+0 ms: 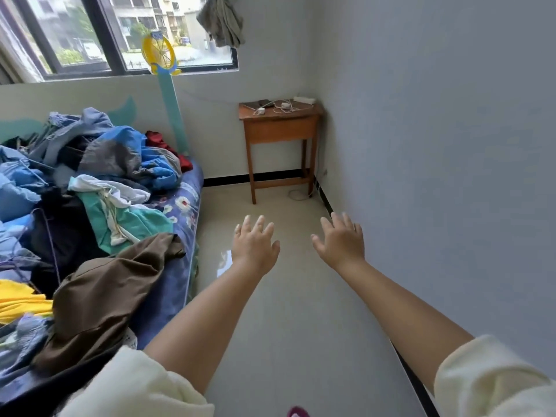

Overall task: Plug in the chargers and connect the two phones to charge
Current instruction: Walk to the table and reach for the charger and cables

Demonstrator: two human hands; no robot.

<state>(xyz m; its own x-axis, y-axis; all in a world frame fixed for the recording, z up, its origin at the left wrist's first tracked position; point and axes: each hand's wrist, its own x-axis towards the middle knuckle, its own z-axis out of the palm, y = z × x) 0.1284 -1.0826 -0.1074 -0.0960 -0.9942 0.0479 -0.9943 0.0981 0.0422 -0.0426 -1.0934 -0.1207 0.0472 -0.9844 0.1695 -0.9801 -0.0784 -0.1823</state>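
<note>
Two hands are stretched forward with fingers spread and nothing in them, the left hand (255, 243) and the right hand (341, 237) well apart from the work. Across the floor (285, 296), a small wooden desk (279, 127) in the corner carries white chargers (281, 106) with tangled cables, what looks like a dark phone (262, 102), and a white power strip (304, 99) against the wall. Walk right up first; sort the cables before plugging anything.

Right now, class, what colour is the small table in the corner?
The table is reddish-brown wood, seen best in the head view.
</note>
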